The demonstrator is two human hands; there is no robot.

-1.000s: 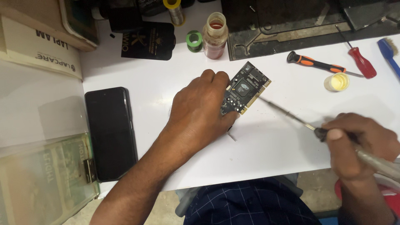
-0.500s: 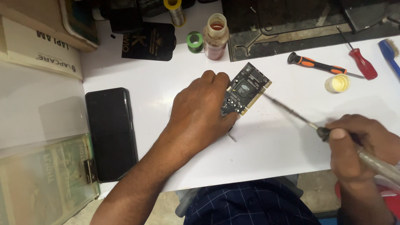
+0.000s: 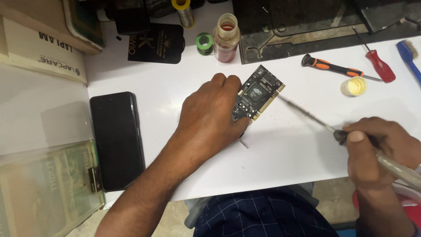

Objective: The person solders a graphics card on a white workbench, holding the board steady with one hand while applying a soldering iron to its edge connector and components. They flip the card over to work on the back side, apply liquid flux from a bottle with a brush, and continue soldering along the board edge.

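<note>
A small dark circuit board (image 3: pixel 258 92) with a gold edge connector lies on the white table (image 3: pixel 298 149). My left hand (image 3: pixel 209 118) rests over its left side and pins it down with the fingers. My right hand (image 3: pixel 377 149) grips the handle of a soldering iron (image 3: pixel 315 120). The iron's thin metal tip points up-left and ends just right of the board's edge, a short gap away from it.
A black phone (image 3: pixel 116 138) lies at the left. At the back stand a small bottle of reddish liquid (image 3: pixel 226 37), a green tape roll (image 3: pixel 204 43) and a solder spool (image 3: pixel 184 11). Two screwdrivers (image 3: pixel 335 68), a yellow cap (image 3: pixel 353 86) and a blue brush (image 3: pixel 408 55) sit at right.
My right hand has drawn the soldering iron back to the right, so its tip has pulled away from the board. The left hand and board have stayed put.
</note>
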